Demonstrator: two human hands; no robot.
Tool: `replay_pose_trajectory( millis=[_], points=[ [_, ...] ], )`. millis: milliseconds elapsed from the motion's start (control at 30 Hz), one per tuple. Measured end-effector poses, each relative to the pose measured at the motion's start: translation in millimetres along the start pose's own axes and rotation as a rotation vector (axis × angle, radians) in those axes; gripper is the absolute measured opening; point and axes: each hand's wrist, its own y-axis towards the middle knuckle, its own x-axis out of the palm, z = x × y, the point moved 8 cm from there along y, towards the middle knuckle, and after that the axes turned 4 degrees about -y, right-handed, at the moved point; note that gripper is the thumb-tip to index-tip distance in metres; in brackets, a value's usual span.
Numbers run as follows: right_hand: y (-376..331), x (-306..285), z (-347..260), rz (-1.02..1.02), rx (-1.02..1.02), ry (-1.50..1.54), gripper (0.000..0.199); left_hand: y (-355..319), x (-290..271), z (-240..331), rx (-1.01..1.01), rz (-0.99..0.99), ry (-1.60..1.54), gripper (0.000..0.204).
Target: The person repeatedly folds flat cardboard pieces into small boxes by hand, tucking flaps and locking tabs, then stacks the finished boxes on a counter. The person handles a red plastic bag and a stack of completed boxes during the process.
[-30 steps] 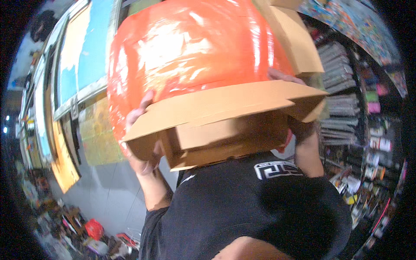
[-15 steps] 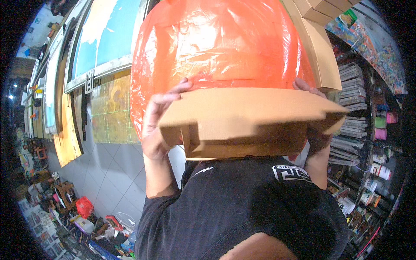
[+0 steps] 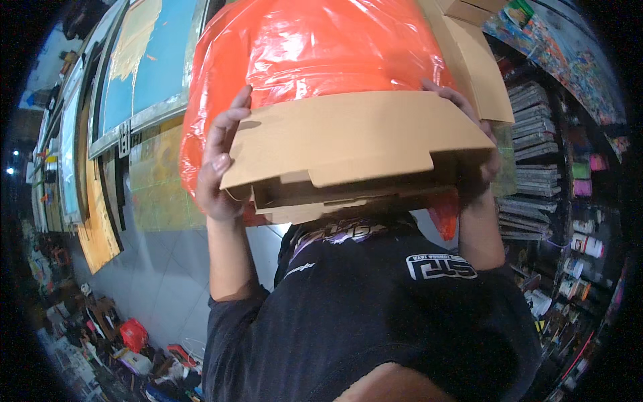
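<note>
Both arms are raised in front of the chest, forearms running up from the short black sleeves with the elbows bent and tucked fairly close to the torso. The left hand (image 3: 221,164) is at the left side, palm turned inward, its 4 fingers (image 3: 234,117) stretched upward and pressed flat, thumb curled lower near the wrist. The right hand (image 3: 479,144) is at the right side, mostly hidden; only its fingertips (image 3: 445,94) curl over at the top and part of the palm shows lower down. The right forearm rises almost vertically; the left leans slightly outward. The 2 hands stand well apart, at about the same height.
</note>
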Motion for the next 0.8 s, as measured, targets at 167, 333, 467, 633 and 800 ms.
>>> replay_pose_trajectory(
  millis=[167,333,467,633,800],
  points=[
    [8,1,2,-0.109,0.204,0.179,0.078,5,8,2,-0.066,-0.002,0.081,0.075],
    [-4,12,-5,0.011,0.203,0.065,0.08,-23,17,0,-0.177,0.213,-0.024,0.08],
    [13,15,-40,0.037,0.002,-0.01,0.077,-2,23,36,-0.018,0.161,0.087,0.079],
    [77,10,-65,-0.149,-0.246,-0.058,0.072,61,24,54,0.045,-0.039,0.04,0.077],
    [99,-15,3,-0.121,-0.126,-0.12,0.055,74,-12,-11,-0.057,0.046,-0.052,0.064]
  ],
)
